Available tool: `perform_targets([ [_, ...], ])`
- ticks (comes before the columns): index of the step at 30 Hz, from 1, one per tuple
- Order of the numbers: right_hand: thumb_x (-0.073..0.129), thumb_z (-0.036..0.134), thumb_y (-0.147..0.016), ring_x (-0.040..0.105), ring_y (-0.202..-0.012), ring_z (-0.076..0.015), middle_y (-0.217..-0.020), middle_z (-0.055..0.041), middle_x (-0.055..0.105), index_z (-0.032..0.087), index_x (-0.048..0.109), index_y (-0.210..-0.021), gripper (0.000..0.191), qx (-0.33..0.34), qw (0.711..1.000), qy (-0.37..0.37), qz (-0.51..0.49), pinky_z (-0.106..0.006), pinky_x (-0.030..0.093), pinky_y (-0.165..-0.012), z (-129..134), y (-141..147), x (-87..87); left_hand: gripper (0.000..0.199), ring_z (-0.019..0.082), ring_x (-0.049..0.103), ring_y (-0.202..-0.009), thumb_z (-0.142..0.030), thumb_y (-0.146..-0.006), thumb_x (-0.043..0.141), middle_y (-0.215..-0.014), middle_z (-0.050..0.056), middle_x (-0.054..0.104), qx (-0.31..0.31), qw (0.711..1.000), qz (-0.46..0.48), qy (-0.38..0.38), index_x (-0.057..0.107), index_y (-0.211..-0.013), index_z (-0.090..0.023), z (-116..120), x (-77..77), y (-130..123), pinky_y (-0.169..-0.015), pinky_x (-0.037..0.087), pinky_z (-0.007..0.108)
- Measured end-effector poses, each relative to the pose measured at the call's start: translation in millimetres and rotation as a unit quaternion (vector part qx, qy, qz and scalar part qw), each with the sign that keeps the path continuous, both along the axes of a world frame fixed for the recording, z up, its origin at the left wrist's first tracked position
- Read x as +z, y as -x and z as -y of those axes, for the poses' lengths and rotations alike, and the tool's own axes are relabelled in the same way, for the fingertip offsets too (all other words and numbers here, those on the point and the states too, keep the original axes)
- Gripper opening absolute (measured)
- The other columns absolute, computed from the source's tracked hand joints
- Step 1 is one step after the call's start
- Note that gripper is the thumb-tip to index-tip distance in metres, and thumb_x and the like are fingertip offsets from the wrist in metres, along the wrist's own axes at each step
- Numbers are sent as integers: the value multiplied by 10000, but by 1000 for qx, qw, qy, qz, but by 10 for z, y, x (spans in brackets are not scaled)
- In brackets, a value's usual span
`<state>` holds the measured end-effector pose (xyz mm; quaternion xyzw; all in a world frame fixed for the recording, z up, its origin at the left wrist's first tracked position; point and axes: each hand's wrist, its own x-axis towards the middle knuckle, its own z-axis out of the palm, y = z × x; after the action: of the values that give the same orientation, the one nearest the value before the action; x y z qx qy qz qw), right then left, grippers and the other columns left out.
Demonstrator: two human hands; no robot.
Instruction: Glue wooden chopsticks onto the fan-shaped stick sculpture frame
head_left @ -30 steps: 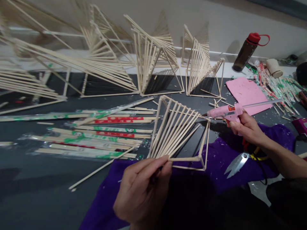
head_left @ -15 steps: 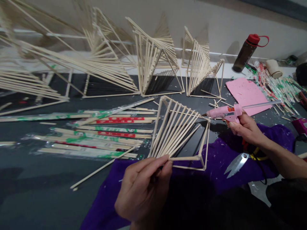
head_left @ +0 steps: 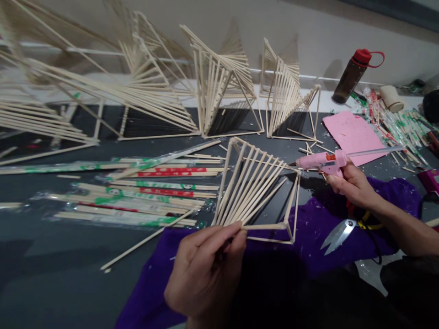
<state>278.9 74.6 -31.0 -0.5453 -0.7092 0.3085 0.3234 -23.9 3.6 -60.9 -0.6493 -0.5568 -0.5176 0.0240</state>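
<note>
Upper right of the frame: a dark, translucent bottle with a red cap and loop stands near the wall, its soft shadow falling on that surface. Farther right, a pale cup lies tilted, with a small dark container beyond it. Right edge: a black object, partly cut off, and, below it, a magenta object. Lower centre to right: rumpled purple cloth, flecked with pale bits.

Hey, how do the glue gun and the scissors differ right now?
The glue gun is pink; the scissors have silver blades. The glue gun is held in the right hand, while the scissors lie on the purple cloth, blades slightly apart. Both are hand tools.
</note>
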Motion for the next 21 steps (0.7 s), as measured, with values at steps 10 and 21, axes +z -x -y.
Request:
perform_targets([
  [10,570,453,-898,480,-625,-177,-661,-13,504,231,509,-700,304,-5,1000,-5,19,-334,416,-589,8,-14,-15,117,124,646,-662,-174,-803,737,-830,5,726,3,1000,-19,13,750,-894,-247,16,5,21,-592,506,241],
  [21,578,523,-887,479,-626,-177,-656,-10,504,234,525,-726,335,-6,1000,-7,3,-329,420,-583,8,10,-18,60,145,654,-610,-264,-814,714,-725,23,720,4,998,-4,64,753,-802,-220,4,-18,62,-558,490,264],
])
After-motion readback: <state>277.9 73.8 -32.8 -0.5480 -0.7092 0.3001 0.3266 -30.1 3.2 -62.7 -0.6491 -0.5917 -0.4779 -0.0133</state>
